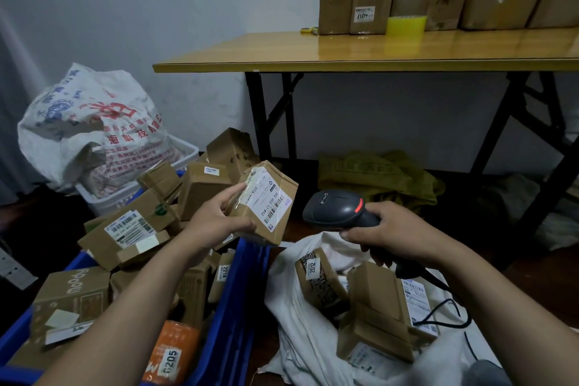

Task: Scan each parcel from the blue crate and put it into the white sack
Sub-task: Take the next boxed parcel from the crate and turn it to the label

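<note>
My left hand (219,216) grips a small brown cardboard parcel (266,201) above the right rim of the blue crate (241,307), its white barcode label turned toward the scanner. My right hand (388,233) holds a dark grey barcode scanner (336,208) by its handle, red light showing, nose aimed left at the parcel from a short gap. The blue crate at lower left is heaped with several cardboard parcels. The white sack (294,332) lies open at lower right under the scanner, with several boxes inside it.
A printed white bag (91,125) sits in a white basket (188,150) behind the crate. A yellow folding table (360,47) carries several brown boxes and a yellow tape roll (406,24). Olive sacks (376,179) lie under it. The scanner's black cable (451,307) trails over the sack.
</note>
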